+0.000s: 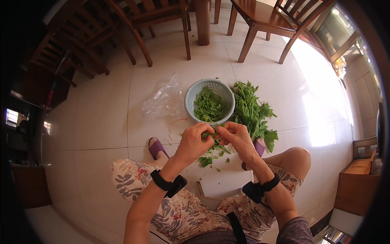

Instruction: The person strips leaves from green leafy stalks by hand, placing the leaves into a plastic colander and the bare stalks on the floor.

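Observation:
My left hand (194,141) and my right hand (237,139) meet just in front of a grey-blue plastic colander (190,106). Fingers and thumb of each are pinched together on a piece of leafy green, mostly hidden by the fingers. Inside the colander lie picked leaves and short stems (209,105). To its right, a heap of long-stemmed leafy greens (248,106) rests on the floor, reaching towards my right foot. Below my hands, trimmed scraps (206,161) of leaf and stem are scattered on the floor.
A crumpled clear plastic bag (164,99) lies left of the colander on the tiled floor (101,122). Wooden chairs (264,20) and a table leg (202,24) stand at the far side. My feet wear purple slippers (154,148). A wooden cabinet (355,189) is at the right.

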`<control>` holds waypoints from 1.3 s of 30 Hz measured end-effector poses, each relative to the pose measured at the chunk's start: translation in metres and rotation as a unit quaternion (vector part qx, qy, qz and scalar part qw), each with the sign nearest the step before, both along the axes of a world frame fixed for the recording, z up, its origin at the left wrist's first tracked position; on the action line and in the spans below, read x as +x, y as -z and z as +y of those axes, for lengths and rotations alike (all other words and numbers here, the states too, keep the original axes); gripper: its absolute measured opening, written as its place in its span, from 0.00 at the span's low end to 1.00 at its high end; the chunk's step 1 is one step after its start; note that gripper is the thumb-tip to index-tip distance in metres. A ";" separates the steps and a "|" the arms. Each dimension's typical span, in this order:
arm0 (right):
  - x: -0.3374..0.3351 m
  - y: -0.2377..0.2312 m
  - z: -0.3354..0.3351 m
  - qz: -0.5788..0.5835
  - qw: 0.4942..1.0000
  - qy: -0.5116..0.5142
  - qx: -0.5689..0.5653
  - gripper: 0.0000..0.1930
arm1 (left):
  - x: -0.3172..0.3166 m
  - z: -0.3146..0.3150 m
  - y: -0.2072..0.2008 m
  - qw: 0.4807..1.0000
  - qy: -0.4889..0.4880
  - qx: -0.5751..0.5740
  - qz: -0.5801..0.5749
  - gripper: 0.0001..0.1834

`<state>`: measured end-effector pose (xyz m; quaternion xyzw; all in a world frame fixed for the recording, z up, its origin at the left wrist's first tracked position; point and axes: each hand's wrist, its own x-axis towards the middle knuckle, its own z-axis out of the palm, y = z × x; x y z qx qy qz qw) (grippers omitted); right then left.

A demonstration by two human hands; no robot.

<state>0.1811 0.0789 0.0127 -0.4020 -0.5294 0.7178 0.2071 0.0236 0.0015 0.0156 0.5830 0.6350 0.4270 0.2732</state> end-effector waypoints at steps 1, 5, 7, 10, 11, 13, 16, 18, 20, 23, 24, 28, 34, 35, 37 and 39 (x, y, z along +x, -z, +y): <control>0.000 0.001 0.000 0.001 1.000 -0.001 0.002 0.12 | -0.001 0.000 0.002 1.000 -0.001 -0.014 -0.016 0.06; 0.002 0.005 0.002 0.006 1.000 0.000 0.006 0.11 | -0.003 -0.001 -0.003 0.989 0.000 -0.106 -0.104 0.07; 0.001 0.005 0.002 0.012 1.000 0.002 0.006 0.11 | -0.004 -0.001 -0.003 0.987 0.000 -0.115 -0.116 0.07; 0.002 0.005 0.002 0.013 1.000 -0.003 0.012 0.11 | -0.003 -0.002 -0.005 0.992 0.003 -0.080 -0.093 0.07; 0.003 0.005 0.002 0.009 1.000 -0.009 0.019 0.11 | -0.002 -0.002 -0.005 0.995 0.005 -0.060 -0.078 0.06; 0.003 0.006 0.002 0.008 1.000 -0.016 0.023 0.11 | 0.001 -0.001 -0.003 1.000 0.007 -0.011 -0.024 0.06; 0.002 0.005 0.001 0.014 1.000 -0.021 0.015 0.11 | 0.002 -0.001 0.001 1.000 0.007 0.021 0.008 0.05; 0.001 0.002 0.000 0.015 1.000 -0.023 0.012 0.11 | 0.002 -0.001 0.002 1.000 0.002 0.019 0.000 0.05; 0.001 0.002 0.000 0.018 1.000 -0.017 0.009 0.10 | 0.002 0.000 0.002 1.000 -0.006 0.006 -0.021 0.06; 0.001 0.004 0.000 0.026 1.000 -0.008 0.014 0.10 | 0.002 0.001 0.006 1.000 -0.008 0.002 -0.015 0.07; 0.001 0.004 0.000 0.029 0.999 -0.006 0.017 0.10 | 0.002 0.001 0.005 0.999 -0.006 -0.025 -0.021 0.06; 0.002 0.004 0.002 0.006 0.999 0.005 0.054 0.10 | -0.001 0.000 0.004 0.992 0.004 -0.101 -0.070 0.07; 0.002 0.005 0.002 0.005 0.997 0.017 0.069 0.08 | -0.012 0.002 0.007 0.929 0.050 -0.257 -0.263 0.09; 0.001 0.003 0.002 0.005 0.997 0.019 0.073 0.08 | -0.013 0.003 0.003 0.906 0.058 -0.294 -0.299 0.09; 0.001 0.002 0.002 0.008 0.996 0.017 0.088 0.07 | -0.012 0.002 0.002 0.889 0.055 -0.289 -0.351 0.09; 0.001 0.002 0.003 0.013 0.994 0.010 0.113 0.07 | -0.013 0.001 0.002 0.871 0.051 -0.282 -0.399 0.10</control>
